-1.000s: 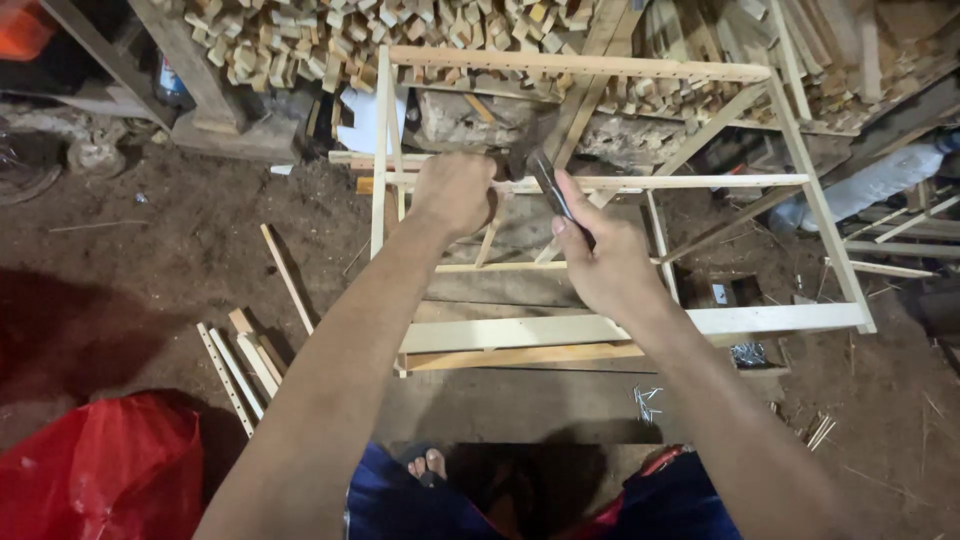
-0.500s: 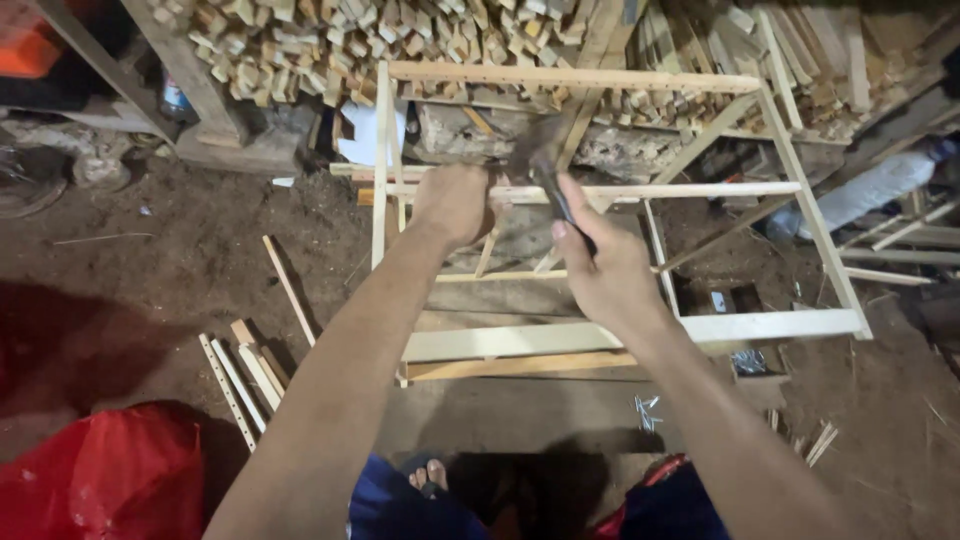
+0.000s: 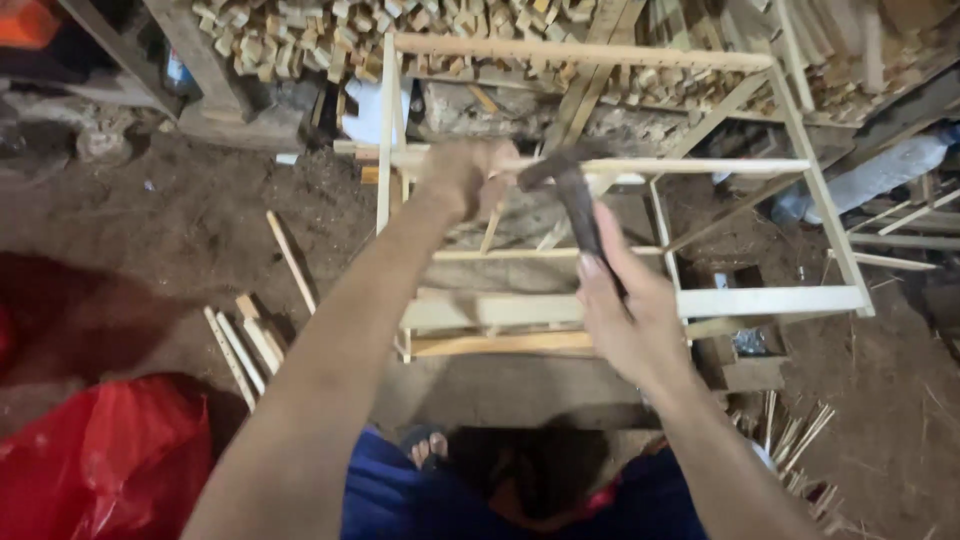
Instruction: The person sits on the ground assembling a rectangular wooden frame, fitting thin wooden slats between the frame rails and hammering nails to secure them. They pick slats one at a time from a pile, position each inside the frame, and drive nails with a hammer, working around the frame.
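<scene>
Right hand (image 3: 628,318) grips hammer (image 3: 572,195), now lower than before, head just beside left hand (image 3: 462,176). Left hand closed on frame (image 3: 700,166) rail, same spot. Red bag (image 3: 100,465) near left elbow.

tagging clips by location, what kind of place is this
Probably a rough, dirt-floored woodworking shed. Stacked wood offcuts fill the back, loose slats lie on the earth floor, and the right hand holds a hammer at a wooden frame.
</scene>
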